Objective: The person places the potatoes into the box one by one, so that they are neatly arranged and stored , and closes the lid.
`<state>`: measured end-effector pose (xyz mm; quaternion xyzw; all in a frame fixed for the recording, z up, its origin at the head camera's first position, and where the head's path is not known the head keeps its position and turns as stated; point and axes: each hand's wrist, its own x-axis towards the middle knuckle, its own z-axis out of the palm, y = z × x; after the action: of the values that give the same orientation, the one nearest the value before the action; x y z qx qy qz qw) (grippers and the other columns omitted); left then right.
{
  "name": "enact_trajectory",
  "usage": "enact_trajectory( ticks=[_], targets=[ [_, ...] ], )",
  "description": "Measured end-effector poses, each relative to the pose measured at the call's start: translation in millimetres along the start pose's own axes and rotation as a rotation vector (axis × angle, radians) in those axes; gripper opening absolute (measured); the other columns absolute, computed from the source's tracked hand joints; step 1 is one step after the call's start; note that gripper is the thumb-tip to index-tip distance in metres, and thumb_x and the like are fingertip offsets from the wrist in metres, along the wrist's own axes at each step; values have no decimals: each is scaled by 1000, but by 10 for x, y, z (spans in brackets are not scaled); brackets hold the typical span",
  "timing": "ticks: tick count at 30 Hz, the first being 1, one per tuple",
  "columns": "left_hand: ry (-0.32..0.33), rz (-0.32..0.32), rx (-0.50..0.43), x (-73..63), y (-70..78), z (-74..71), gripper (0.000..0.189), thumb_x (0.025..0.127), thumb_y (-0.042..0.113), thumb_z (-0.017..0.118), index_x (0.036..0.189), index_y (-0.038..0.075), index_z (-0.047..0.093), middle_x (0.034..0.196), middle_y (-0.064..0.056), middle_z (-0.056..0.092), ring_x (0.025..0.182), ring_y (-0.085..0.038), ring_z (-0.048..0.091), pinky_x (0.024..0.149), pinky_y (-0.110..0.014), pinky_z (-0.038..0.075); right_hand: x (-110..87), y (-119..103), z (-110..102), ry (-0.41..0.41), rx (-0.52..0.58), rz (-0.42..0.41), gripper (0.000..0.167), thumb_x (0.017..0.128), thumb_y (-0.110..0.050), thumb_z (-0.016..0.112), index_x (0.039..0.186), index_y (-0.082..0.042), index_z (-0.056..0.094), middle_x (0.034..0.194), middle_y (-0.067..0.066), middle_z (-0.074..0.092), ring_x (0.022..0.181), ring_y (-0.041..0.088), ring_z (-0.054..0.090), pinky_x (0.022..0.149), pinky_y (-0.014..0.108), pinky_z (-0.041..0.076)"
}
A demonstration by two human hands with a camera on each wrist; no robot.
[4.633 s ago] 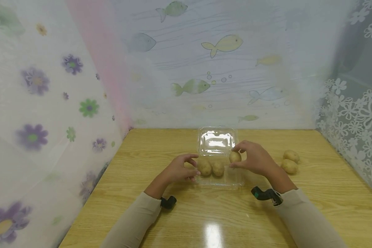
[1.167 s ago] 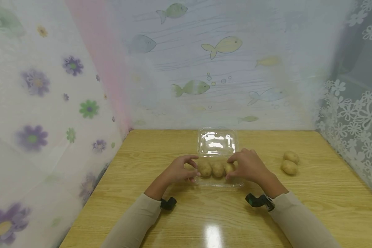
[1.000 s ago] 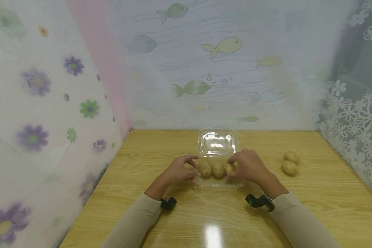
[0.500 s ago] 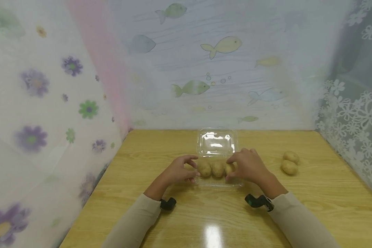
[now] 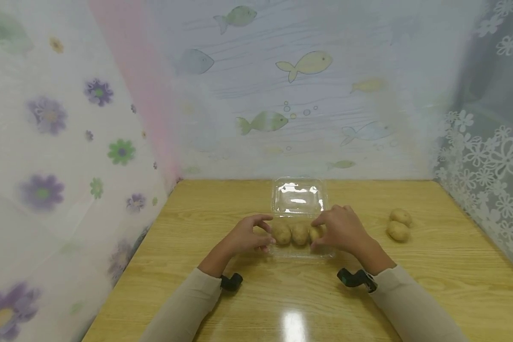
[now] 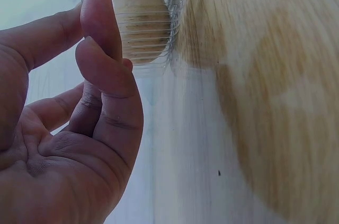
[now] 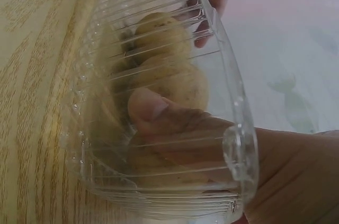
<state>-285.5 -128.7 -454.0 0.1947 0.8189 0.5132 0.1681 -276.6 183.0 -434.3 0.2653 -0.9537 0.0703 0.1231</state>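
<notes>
A clear plastic clamshell container (image 5: 300, 253) lies on the table, its lid (image 5: 298, 207) folded back toward the wall. Inside, a left potato (image 5: 281, 233) and a middle potato (image 5: 300, 234) sit side by side. My right hand (image 5: 343, 230) reaches into the right end and pinches a third potato (image 5: 316, 232) between thumb and fingers. Through the ribbed wall in the right wrist view, the right thumb (image 7: 159, 113) shows against the potatoes. My left hand (image 5: 247, 233) holds the container's left end; in the left wrist view its curled fingers (image 6: 103, 73) overlap the rim.
Two loose potatoes, one behind (image 5: 400, 216) and one in front (image 5: 398, 231), lie together on the wooden table (image 5: 256, 304) to the right. A fish-patterned sheet (image 5: 308, 118) hangs behind the table; flowered sheets flank both sides.
From above the container's right side, my right hand has lowered a potato into it beside the other two. Over the last second both hands stay in place.
</notes>
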Motion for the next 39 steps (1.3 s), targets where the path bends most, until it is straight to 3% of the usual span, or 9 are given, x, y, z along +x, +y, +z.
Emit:
enact_trajectory(
  ticks=[24,39],
  targets=[
    [2,3,7,-4,-7,-5,70,91,23,83,152,18,51,124,-9,64,72,-25,76,65,-35,60,-3,8,0,-12,-10,10,58,60,-65,91,105,-29,83,109,-6,79,97,26,69,86,57,47],
    [-1,7,11,4,-12,-6,70,91,23,83,153,17,50,125,-9,64,72,-24,76,67,-37,61,4,35,-3,-2,0,7,54,60,-62,92,102,-29,83,108,-5,79,95,25,70,83,54,46]
  ],
)
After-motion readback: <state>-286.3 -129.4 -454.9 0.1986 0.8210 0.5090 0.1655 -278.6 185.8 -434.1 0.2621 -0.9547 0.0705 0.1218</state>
